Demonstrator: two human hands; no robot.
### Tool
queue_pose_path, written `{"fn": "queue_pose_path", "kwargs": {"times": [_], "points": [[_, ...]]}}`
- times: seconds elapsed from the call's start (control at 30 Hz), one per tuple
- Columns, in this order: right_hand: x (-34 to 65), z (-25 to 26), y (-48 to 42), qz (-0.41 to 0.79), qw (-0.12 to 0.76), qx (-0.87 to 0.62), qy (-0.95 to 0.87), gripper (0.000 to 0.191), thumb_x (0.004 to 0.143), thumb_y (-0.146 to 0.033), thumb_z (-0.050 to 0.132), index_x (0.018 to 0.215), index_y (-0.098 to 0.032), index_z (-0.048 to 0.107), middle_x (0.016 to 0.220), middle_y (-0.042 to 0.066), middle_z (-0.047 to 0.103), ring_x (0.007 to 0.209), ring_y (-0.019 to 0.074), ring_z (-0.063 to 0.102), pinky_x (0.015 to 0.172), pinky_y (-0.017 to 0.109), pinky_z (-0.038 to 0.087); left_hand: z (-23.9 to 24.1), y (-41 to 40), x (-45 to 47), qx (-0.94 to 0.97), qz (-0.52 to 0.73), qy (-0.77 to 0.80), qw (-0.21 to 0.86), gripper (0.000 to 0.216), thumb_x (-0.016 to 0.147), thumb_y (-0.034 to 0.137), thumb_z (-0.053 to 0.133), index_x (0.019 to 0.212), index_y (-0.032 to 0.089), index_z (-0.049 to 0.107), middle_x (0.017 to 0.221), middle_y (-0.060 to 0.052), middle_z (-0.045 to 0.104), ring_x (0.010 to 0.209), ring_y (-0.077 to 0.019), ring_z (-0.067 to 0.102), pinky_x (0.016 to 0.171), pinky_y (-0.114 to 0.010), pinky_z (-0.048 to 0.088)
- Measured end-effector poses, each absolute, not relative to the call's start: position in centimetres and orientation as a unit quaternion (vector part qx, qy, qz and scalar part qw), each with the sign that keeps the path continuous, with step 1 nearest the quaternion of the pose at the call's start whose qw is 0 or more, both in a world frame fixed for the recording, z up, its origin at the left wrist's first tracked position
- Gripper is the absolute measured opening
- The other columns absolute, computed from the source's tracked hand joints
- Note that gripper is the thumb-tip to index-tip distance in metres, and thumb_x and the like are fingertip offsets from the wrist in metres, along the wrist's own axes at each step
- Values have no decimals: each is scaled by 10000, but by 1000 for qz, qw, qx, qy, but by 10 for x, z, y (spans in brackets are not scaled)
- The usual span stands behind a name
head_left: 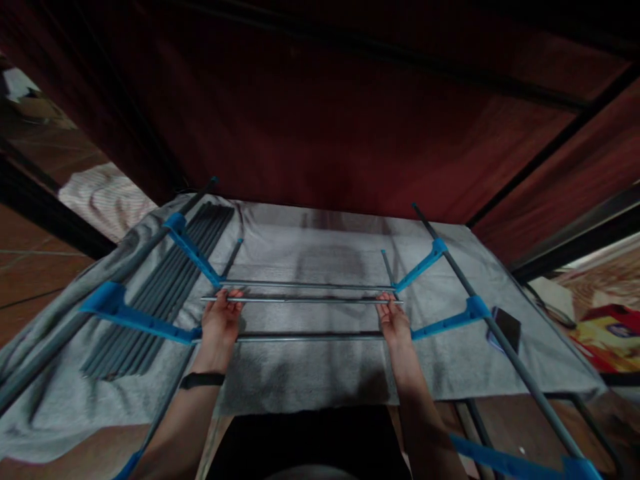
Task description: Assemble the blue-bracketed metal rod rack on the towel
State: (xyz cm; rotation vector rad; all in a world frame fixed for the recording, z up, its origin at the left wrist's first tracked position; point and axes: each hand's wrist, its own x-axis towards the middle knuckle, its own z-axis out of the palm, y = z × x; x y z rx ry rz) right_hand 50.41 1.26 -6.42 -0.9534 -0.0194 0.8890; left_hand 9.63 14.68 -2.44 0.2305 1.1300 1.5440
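Note:
A thin metal rod [310, 301] runs level between my hands. My left hand [221, 315] is closed around it near its left end, and my right hand [392, 316] grips it near its right end. It lies between two fixed crossbars of a rack frame, the far crossbar [305, 286] and the near crossbar [310, 337]. Blue plastic brackets, such as the left near bracket [143, 320] and the right far bracket [419, 267], join these bars to the grey side tubes, including the right side tube [520, 370]. My left wrist wears a dark band [202, 380].
Several loose grey tubes [165, 287] lie side by side at left on a grey cloth [320, 380]. A phone [504, 328] rests beside the right side tube. Behind stands a dark red panel [320, 133]. A red and yellow packet [610, 337] sits far right.

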Motion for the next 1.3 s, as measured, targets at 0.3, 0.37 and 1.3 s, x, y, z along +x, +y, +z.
{"fn": "queue_pose_path", "kwargs": {"times": [0.3, 0.37, 1.3], "points": [[502, -61, 14, 415, 806, -422, 4, 127, 831, -227, 744, 778, -249, 630, 787, -56, 738, 774, 88, 710, 829, 263, 597, -20, 145, 99, 124, 643, 491, 574, 218, 954, 54, 514, 777, 160, 585, 732, -8, 687, 672, -111, 680, 576, -183, 509], [501, -59, 14, 414, 805, -425, 8, 145, 826, -248, 752, 763, -255, 621, 773, -58, 734, 758, 90, 705, 816, 263, 600, -20, 146, 100, 125, 641, 497, 571, 224, 945, 42, 522, 762, 159, 578, 722, -5, 685, 668, -108, 680, 565, -177, 509], [495, -48, 10, 440, 793, -420, -29, 128, 812, -144, 678, 864, -262, 671, 926, -10, 758, 967, 154, 719, 949, 333, 577, -9, 146, 103, 130, 598, 526, 591, 289, 921, -22, 474, 705, 132, 588, 736, -37, 660, 661, -100, 652, 593, -160, 492]]}}
